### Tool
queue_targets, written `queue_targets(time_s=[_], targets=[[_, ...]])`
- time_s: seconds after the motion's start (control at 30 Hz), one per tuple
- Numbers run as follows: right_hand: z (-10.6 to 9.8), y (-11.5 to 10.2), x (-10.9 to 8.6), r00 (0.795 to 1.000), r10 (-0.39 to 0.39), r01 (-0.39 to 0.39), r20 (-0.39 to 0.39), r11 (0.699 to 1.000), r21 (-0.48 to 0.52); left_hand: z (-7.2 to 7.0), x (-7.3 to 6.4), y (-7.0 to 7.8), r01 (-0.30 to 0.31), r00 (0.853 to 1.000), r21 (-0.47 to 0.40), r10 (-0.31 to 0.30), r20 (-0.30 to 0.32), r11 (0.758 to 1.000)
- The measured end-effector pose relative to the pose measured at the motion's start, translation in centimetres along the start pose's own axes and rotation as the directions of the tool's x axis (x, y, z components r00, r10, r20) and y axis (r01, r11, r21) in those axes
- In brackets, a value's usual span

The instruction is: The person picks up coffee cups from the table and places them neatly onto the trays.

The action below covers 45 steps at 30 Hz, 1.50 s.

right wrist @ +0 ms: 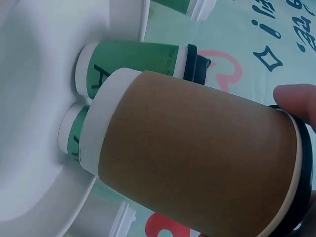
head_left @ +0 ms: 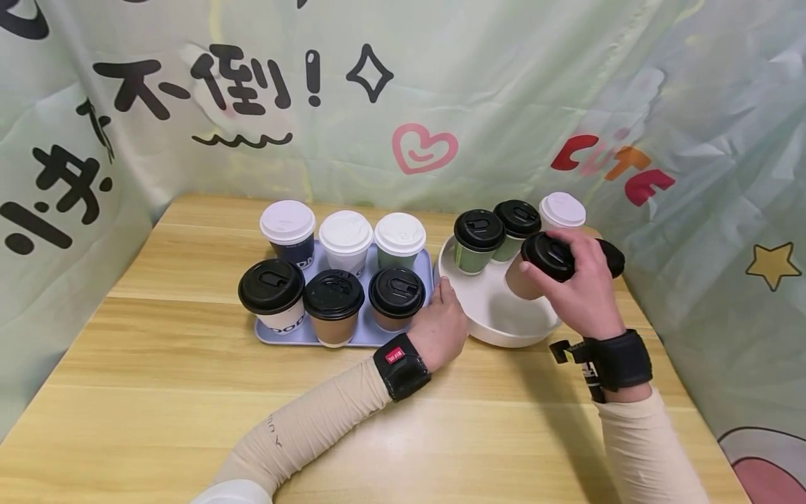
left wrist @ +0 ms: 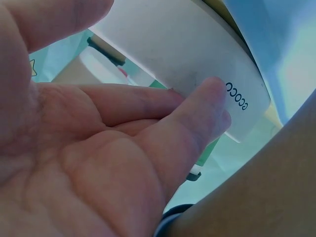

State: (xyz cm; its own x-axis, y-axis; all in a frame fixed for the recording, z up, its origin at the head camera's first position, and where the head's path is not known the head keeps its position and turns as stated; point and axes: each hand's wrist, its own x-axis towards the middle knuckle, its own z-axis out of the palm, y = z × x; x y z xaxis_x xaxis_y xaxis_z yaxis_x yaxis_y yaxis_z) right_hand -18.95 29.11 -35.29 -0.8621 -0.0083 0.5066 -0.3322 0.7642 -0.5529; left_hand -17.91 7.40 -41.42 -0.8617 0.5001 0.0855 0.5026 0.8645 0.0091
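My right hand (head_left: 585, 287) grips a brown coffee cup (right wrist: 197, 153) by its black lid (head_left: 548, 256), holding it tilted over the round white tray (head_left: 516, 323). Two green cups with black lids (head_left: 478, 231) stand upright in that tray. My left hand (head_left: 443, 325) reaches between the two trays, its extended fingers (left wrist: 202, 106) at the white tray's side wall, by the "ecoco" print. Close to that hand's left is a brown cup with a black lid (head_left: 397, 294), at the corner of the blue tray (head_left: 286, 338).
The blue tray bears two rows of lidded cups, with white lids (head_left: 345, 232) behind and black lids (head_left: 271, 285) in front. A white-lidded cup (head_left: 562, 210) stands past the white tray's far edge. Another black lid (head_left: 611, 257) shows behind my right hand. A printed curtain (head_left: 491, 91) borders the table.
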Motion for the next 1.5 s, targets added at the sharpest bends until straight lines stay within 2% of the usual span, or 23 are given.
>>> queue_targets(time_s=[0.4,0.53,0.73,0.97,1.37,1.5], targets=[[1.3,-0.5,-0.3,0.997,-0.016,0.015,0.081,1.0,0.017,0.2,-0.1,0.1,-0.007,1.0,0.042,0.008,-0.029,0.999],[1.6,-0.7,-0.4,0.995,-0.011,0.009,0.101,1.0,0.013,0.2,-0.1,0.1,-0.002,1.0,0.029,0.002,-0.024,1.0],[1.9,-0.9,-0.5,0.995,-0.019,0.017,0.099,1.0,0.021,0.1,-0.1,0.0,-0.013,1.0,0.042,0.013,0.007,0.999],[2.4,-0.9,-0.5,0.994,-0.031,0.028,0.105,0.999,0.028,0.2,-0.2,0.0,-0.021,0.999,0.053,0.023,-0.037,0.998],[3.0,-1.1,-0.8,0.99,-0.037,0.032,0.135,0.999,0.035,0.2,-0.3,0.1,-0.019,0.998,0.062,0.023,-0.063,0.998],[3.5,-1.1,-0.7,0.987,-0.069,0.065,0.142,0.997,0.037,0.2,-0.4,0.0,-0.021,0.997,0.062,0.025,-0.068,0.998]])
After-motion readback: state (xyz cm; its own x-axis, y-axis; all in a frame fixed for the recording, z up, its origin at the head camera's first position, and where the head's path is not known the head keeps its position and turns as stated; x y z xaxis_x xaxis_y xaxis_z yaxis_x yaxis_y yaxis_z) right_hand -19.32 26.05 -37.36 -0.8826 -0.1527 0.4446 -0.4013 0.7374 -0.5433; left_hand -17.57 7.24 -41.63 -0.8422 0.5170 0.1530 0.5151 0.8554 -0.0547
